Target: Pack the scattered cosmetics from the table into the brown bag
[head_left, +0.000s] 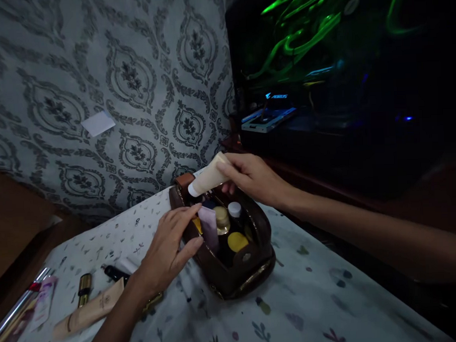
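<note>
One right hand (247, 175) is closed around one cream tube (207, 178) above one brown bag (218, 273); one left hand (170, 239), half opened, grips nothing near one lilac tube (208, 228).

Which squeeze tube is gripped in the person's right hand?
The cream tube with a white cap, tilted cap-down in the right hand. The pale lilac tube stands inside the brown leather-look bag; the beige tube lies on the white patterned cloth.

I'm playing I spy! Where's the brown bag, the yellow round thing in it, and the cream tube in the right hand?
Brown bag (234, 275): head view, its near wall.
Yellow round thing (237, 241): head view, its middle.
Cream tube (209, 178): head view, middle of its body.
</note>
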### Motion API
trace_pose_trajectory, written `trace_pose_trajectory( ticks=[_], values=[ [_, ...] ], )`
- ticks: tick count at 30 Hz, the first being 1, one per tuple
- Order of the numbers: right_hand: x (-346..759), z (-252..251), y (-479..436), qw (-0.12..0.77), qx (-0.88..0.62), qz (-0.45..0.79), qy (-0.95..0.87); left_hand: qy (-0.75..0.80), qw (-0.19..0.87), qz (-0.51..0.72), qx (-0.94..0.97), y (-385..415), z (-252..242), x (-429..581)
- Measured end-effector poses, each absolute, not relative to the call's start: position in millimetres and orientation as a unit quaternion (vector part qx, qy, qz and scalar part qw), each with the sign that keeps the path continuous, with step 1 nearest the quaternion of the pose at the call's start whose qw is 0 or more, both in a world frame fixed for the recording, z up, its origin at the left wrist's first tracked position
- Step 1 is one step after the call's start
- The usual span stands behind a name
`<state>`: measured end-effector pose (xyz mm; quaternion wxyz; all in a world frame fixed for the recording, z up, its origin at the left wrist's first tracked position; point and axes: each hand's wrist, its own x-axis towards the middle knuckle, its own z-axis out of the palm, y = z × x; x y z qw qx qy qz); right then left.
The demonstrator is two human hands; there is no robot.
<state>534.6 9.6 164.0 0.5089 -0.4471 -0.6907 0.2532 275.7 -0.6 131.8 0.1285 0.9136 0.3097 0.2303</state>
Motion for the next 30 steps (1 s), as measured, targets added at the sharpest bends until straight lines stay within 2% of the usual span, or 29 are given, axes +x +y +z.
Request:
trace_pose_trajectory(
  ticks=[5, 13, 18, 25, 30],
  values=[
    [525.5, 167.6, 30.3, 0.404, -0.466, 0.158, -0.771, 0.322, 0.137, 0.306, 0.885, -6.9, 115.6, 277.3],
    [502.0, 171.2, 58.7, 0.304, -0.451, 0.168, -0.822, 0.289, 0.122, 0.430, 0.846, -7.7, 93.3, 281.6],
    [483.0, 171.4, 70.2, 0.230, -0.452, 0.163, -0.846, 0.285, 0.124, 0.436, 0.844, -7.4, 88.8, 278.5],
    [466.4, 164.0, 81.4, 0.083, -0.468, 0.079, -0.876, 0.287, 0.134, 0.430, 0.846, -7.8, 88.4, 277.0],
    [463.5, 165.1, 82.3, 0.037, -0.447, 0.092, -0.889, 0.287, 0.140, 0.428, 0.846, -8.0, 87.9, 277.3]
  ],
)
